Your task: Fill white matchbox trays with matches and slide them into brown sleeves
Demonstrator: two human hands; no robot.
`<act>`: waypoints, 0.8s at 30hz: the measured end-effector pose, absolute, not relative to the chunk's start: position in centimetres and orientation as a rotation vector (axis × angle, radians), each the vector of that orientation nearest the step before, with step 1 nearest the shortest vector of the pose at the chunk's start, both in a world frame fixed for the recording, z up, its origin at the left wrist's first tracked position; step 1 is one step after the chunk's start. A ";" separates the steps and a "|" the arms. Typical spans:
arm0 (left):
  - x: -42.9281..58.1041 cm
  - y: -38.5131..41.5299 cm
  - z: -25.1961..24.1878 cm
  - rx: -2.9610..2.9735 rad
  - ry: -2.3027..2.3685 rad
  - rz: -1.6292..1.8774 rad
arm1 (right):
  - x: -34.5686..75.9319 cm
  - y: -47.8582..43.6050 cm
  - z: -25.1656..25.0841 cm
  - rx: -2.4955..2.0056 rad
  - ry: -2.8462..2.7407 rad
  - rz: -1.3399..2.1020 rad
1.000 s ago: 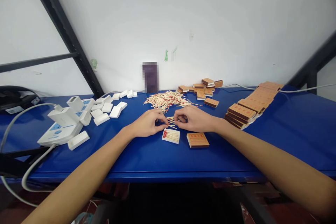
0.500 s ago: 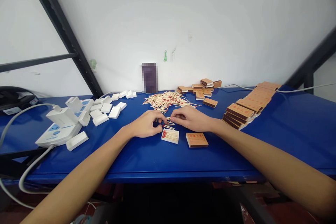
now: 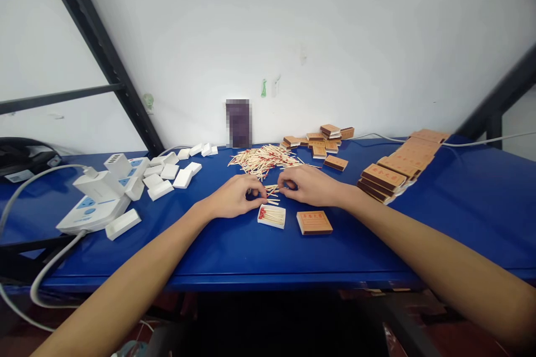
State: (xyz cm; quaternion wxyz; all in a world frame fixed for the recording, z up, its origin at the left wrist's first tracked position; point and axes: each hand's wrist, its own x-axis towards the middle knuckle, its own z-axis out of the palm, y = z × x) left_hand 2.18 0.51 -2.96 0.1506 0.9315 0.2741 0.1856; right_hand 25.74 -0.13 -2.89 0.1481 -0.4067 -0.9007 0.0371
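Between my two hands lies a small group of red-tipped matches [image 3: 273, 191] on the blue table. My left hand [image 3: 234, 196] is closed in a loose pinch at the left ends of these matches, thumb and forefinger curled around them. From the other side, the bent fingers of my right hand [image 3: 312, 185] pinch at their right ends. Just in front of the hands sits a white matchbox tray [image 3: 272, 224], partly filled with matches, heads to the left. To its right rests an orange-brown matchbox sleeve [image 3: 314, 222]. A large heap of matches [image 3: 266, 159] spreads behind my hands.
White empty trays [image 3: 170, 172] and a power strip with chargers [image 3: 98, 206] stand on the left. Several matchbox sleeves [image 3: 330, 139] are piled by the wall; stacked rows of matchboxes [image 3: 402, 164] lie at right. A cable [image 3: 377, 136] runs along the back.
My right hand has shifted slightly right, and more of the matches between the hands shows. The left thumb has moved a little right towards them. The tray and sleeve stay put.
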 end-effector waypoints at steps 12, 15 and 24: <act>2.5 0.5 -3.0 2.735 0.909 0.535 | 25.6 0.4 -3.5 -1.165 -2.544 0.093; 2.5 0.5 -3.0 2.757 0.920 0.520 | 25.5 0.1 -3.3 -1.086 -2.568 0.140; 2.2 0.5 -2.9 2.825 0.910 0.526 | 24.9 -0.4 -3.6 -1.032 -2.568 0.267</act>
